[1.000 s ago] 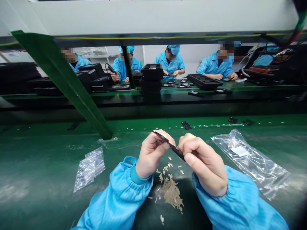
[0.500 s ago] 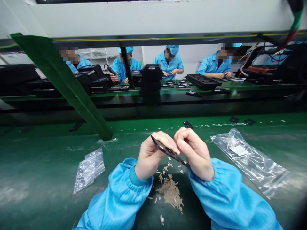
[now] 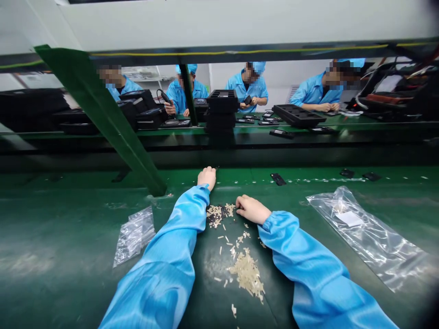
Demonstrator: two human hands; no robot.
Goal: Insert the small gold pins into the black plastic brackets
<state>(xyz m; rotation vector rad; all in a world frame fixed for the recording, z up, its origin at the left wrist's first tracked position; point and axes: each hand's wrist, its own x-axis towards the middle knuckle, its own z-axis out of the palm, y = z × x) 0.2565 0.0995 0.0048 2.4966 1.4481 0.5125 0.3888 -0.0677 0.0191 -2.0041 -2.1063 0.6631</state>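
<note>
My left hand (image 3: 206, 177) reaches far forward, its fingers curled downward. A small dark edge pokes out beside its fingertips, and the rest of that thing is hidden by the hand. My right hand (image 3: 253, 210) is low over the bench, fingers bent inward; I cannot make out whether anything is pinched in them. Just left of it, a patch of small beige strips (image 3: 216, 214) mixed with dark bits lies on the bench. Nearer to me is a larger heap of beige strips (image 3: 247, 276), with loose ones scattered around.
A flat clear plastic bag (image 3: 366, 242) lies right, smaller clear bags (image 3: 135, 235) left. Small black parts (image 3: 277, 179) sit near the bench's back edge. A slanted green post (image 3: 113, 123) rises at left. Beyond, several co-workers in blue sit behind black trays (image 3: 298, 115).
My hands have separated from the flat black part they held together. The left has moved forward and away; the right has come down to the beige patch. The view has shifted slightly.
</note>
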